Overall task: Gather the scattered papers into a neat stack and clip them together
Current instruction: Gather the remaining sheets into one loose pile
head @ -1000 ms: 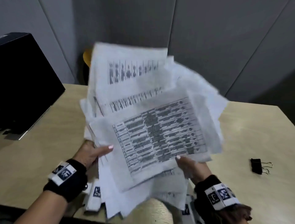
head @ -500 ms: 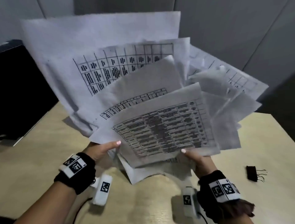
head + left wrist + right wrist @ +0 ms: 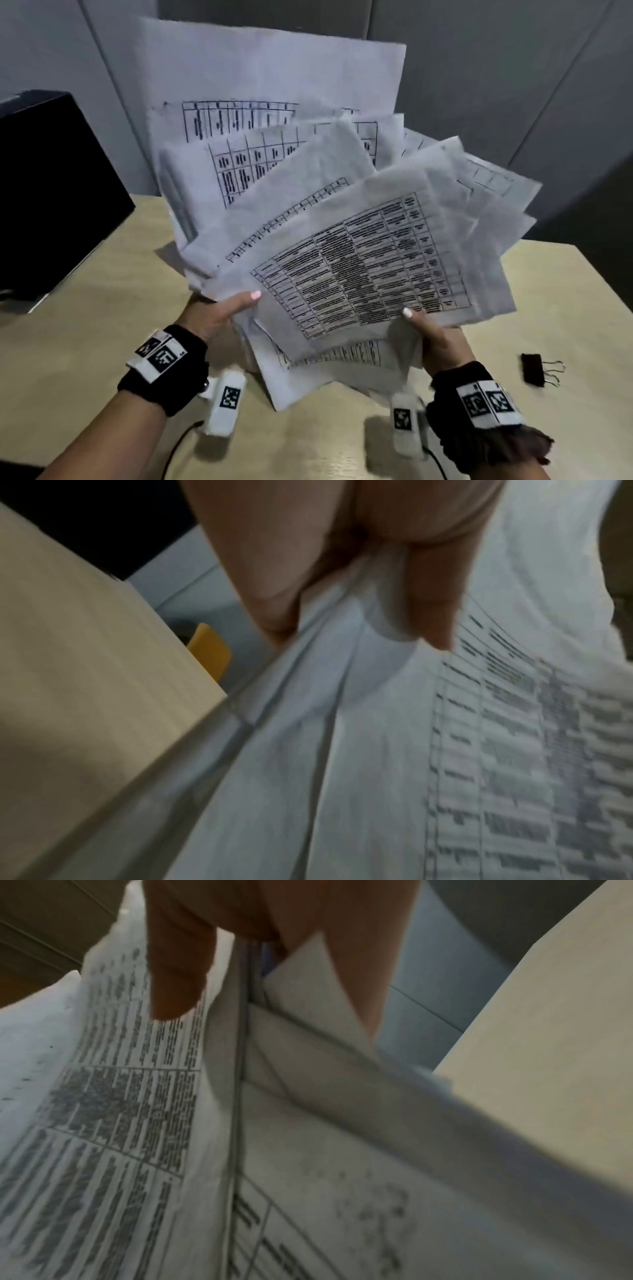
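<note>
White printed papers [image 3: 342, 219], many bearing black tables, are held up off the table [image 3: 89, 329] in a loose, uneven fan; sheets splay at different angles, the rearmost standing nearly upright, the front ones tilted toward the camera. Lower corners of a few sheets hang down close to the table surface near its front edge; contact cannot be told.

Left hand [image 3: 219, 313]: grips the fan's lower left edge. Thumb lies flat on the front sheet, fingers [image 3: 274, 588] behind the bundle, so the sheets are pinched between thumb and fingers. Left wrist view confirms several sheet edges bunched in that pinch, blurred.

Right hand [image 3: 435, 337]: grips the lower right edge the same way, thumb on the printed face of the front sheet, fingers [image 3: 346, 961] behind. Right wrist view shows one sheet corner folded against the fingers.

Black binder clip [image 3: 537, 369] with wire handles lies on the table near its right edge, well apart from the papers and just to the right of the right wrist. Untouched.

Black wrist bands with square printed markers on both wrists. A black box-like object [image 3: 51, 192] sits at the table's left edge. Grey panel wall [image 3: 513, 85] behind the table's far edge. A yellow object [image 3: 209, 650] shows beyond the table edge in the left wrist view; identity not discernible.
</note>
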A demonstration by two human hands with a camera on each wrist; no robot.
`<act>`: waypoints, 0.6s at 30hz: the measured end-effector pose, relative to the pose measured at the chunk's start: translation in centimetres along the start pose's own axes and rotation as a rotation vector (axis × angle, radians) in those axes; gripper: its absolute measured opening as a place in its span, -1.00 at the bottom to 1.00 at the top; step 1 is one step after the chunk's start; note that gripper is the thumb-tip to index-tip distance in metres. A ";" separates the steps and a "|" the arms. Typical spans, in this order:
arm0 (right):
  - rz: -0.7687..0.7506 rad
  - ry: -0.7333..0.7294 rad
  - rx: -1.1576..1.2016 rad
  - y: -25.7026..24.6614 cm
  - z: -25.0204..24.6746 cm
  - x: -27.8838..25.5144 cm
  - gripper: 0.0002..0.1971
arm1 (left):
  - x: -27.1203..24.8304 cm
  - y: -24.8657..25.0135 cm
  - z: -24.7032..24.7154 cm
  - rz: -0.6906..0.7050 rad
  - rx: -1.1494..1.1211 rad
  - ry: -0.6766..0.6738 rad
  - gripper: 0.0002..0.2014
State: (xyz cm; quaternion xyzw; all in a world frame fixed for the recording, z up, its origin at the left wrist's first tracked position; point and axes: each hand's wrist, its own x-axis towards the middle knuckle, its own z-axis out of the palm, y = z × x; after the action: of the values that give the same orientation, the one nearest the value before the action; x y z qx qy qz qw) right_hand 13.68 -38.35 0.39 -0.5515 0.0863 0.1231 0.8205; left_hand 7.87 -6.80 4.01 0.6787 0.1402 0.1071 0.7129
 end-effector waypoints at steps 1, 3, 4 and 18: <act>-0.015 -0.020 0.009 -0.2 0.2 -0.3 -0.51 | -0.2 -0.2 -0.4 -0.040 -0.060 -0.034 -0.34; -0.044 -0.040 0.050 0.6 0.1 0.1 -0.65 | -0.5 -1.0 -0.6 -0.107 -0.084 -0.097 -0.21; -0.034 0.004 0.076 1.2 -0.1 0.4 -0.62 | -0.8 -1.3 -0.1 -0.114 -0.060 -0.122 -0.30; -0.094 -0.116 0.095 1.2 -0.7 0.2 -0.47 | -0.5 -1.7 -0.6 -0.061 -0.162 -0.182 -0.27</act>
State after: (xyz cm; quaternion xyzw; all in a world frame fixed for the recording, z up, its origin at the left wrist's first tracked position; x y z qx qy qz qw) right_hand 13.55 -38.54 -0.95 -0.5074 0.0182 0.1120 0.8542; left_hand 7.10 -6.47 2.28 0.6213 0.0866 0.0343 0.7780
